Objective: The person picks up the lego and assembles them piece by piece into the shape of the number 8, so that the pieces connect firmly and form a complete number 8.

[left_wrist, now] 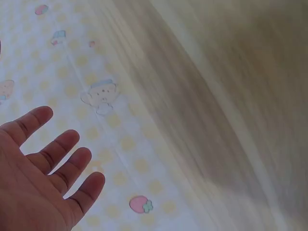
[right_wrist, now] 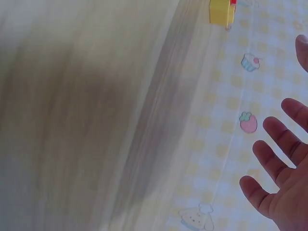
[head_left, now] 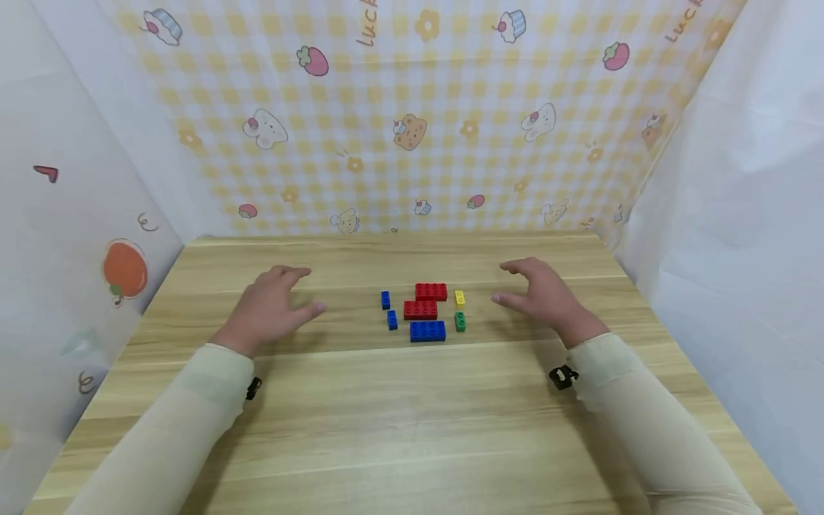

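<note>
Several building bricks lie apart on the table between my hands. Two small blue bricks (head_left: 385, 300) are on the left, nearest my left hand (head_left: 267, 307). In the middle are two long red bricks (head_left: 420, 310), with a long blue brick (head_left: 428, 330) in front of them. A small yellow brick (head_left: 460, 298) and a small green brick (head_left: 460, 321) sit on the right, nearest my right hand (head_left: 541, 295). Both hands hover with fingers spread and hold nothing. The right wrist view catches the yellow brick (right_wrist: 220, 12) at its top edge.
The wooden table (head_left: 412, 422) ends at a yellow checked cloth (head_left: 412, 86) with cartoon prints at the back. White sheets hang on the left (head_left: 71, 236) and right (head_left: 740, 214). Each wrist wears a small black device (head_left: 563, 377).
</note>
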Motion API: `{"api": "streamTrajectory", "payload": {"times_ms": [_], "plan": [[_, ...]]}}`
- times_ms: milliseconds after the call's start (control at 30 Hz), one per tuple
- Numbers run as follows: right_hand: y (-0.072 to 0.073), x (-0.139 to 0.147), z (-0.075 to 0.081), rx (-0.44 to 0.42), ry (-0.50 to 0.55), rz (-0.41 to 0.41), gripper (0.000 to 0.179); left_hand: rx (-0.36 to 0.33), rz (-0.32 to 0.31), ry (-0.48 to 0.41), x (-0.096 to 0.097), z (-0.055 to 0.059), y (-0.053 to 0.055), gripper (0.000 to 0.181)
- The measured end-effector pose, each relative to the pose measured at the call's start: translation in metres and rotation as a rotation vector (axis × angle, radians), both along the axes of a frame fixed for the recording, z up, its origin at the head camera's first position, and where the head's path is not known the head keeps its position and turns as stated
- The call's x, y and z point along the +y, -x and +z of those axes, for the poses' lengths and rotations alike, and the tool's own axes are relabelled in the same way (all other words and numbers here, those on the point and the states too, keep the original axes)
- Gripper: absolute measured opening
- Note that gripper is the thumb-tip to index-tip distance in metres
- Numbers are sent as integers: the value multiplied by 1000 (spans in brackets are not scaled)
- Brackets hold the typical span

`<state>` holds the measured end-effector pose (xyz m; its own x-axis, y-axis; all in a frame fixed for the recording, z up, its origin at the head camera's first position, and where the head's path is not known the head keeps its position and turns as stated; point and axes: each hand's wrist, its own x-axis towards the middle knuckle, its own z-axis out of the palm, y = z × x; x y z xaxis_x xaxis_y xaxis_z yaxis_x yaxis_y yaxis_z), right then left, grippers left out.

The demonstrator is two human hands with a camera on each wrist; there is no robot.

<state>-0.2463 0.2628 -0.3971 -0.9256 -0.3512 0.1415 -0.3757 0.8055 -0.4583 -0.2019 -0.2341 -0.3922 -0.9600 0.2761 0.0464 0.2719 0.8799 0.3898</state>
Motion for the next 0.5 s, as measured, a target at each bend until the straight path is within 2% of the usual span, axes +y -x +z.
{"api": "streamTrajectory", "payload": {"times_ms": [200,500], "plan": [[-2,-14,-2,-14,19,14,62,-4,-7,-78,13,-2,0,76],[-7,-37,-2,-26,37,62,60,-57,-8,-124,34,-4,-1,72]]}}
